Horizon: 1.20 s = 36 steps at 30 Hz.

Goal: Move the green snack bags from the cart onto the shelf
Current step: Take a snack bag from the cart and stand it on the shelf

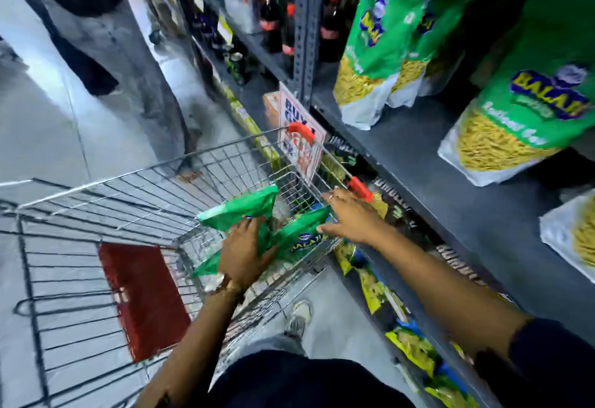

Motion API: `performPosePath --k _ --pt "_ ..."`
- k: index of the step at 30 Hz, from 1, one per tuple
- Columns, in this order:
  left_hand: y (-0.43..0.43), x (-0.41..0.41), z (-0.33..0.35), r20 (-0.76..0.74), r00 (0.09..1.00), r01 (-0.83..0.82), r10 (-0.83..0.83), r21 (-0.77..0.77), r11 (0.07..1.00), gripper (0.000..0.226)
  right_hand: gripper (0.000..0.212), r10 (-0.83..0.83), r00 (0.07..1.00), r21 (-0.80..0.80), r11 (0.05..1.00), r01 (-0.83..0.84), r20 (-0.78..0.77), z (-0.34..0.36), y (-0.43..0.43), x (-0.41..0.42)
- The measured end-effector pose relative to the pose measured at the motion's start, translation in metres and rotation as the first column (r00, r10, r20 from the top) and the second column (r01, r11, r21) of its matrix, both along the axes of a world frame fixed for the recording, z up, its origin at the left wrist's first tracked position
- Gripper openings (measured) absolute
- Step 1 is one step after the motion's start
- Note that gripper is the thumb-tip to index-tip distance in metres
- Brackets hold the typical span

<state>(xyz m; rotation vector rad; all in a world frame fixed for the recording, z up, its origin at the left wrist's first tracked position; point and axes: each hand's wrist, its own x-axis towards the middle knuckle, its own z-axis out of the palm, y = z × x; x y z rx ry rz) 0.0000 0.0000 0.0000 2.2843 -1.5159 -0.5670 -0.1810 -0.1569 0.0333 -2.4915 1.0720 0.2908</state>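
Note:
A wire cart (106,201) stands left of a grey shelf (428,162). Green snack bags (240,206) lie in the cart's right end. My left hand (244,251) presses flat on one of these bags, fingers spread over it. My right hand (349,214) reaches over the cart's rim with fingers apart, touching the edge of another green bag (301,230). On the shelf stand several green snack bags (383,40), one large one at the right (528,101).
A red seat flap (145,298) hangs inside the cart. A sale sign (301,137) sticks out from the shelf post. Dark bottles (273,24) fill shelves further back. Yellow and black packets (399,311) line the lower shelf. Another person's legs (93,37) stand in the aisle.

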Motion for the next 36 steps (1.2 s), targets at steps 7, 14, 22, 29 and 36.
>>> performPosePath --k 7,14,22,29,36 --pt "-0.06 0.005 -0.035 0.225 0.927 0.186 -0.299 0.418 0.889 0.076 0.063 0.131 0.914 0.021 0.991 -0.133 -0.384 -0.055 -0.034 0.043" --pt "-0.077 -0.004 -0.039 0.264 0.913 0.184 -0.312 0.415 0.891 0.049 0.029 -0.001 0.94 -0.002 1.0 0.0 -0.343 -0.074 -0.043 0.042" --pt "-0.082 0.004 -0.013 0.292 0.943 0.077 -0.161 0.281 0.957 0.022 0.026 -0.294 0.953 0.026 0.955 0.297 -0.071 -0.054 -0.045 0.019" --pt "-0.087 -0.002 0.043 -0.129 0.98 -0.18 0.153 -0.235 0.955 0.011 0.037 -0.577 0.681 0.104 0.792 0.602 0.451 0.01 -0.037 -0.026" --pt "-0.12 -0.037 0.125 -0.707 0.707 -0.431 -0.032 -0.466 0.773 0.006 0.023 -0.683 0.164 0.504 0.659 0.558 0.712 0.107 -0.027 -0.059"
